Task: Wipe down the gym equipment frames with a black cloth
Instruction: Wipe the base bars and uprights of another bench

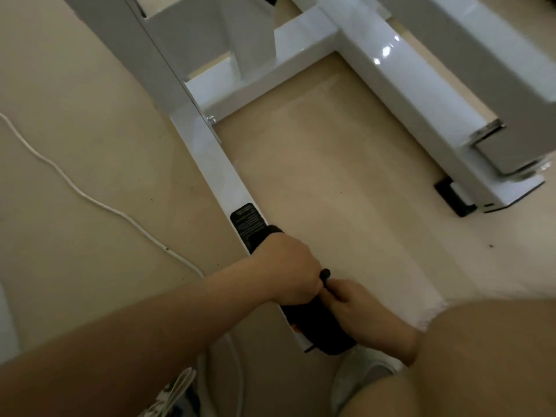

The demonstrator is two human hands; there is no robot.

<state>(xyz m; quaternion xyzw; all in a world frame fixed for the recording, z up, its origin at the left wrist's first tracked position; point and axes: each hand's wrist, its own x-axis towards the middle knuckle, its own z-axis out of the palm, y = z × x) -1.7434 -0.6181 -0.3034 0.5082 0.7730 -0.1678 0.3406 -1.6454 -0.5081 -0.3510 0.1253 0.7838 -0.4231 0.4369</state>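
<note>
A white gym frame lies low on the beige floor; its long base bar (210, 152) runs from the upper left down to the bottom centre. A black cloth (319, 323) is wrapped over the near end of that bar. My left hand (285, 269) presses the cloth onto the bar just below a black label (248, 221). My right hand (358, 308) grips the cloth lower down, close to the bar's end. Both hands nearly touch each other.
A cross bar (270, 70) and a second white base bar (421, 94) with a black foot (454, 197) lie to the right. A white cable (90, 200) snakes over the floor at left. My white shoes (361, 377) and knee sit at the bottom.
</note>
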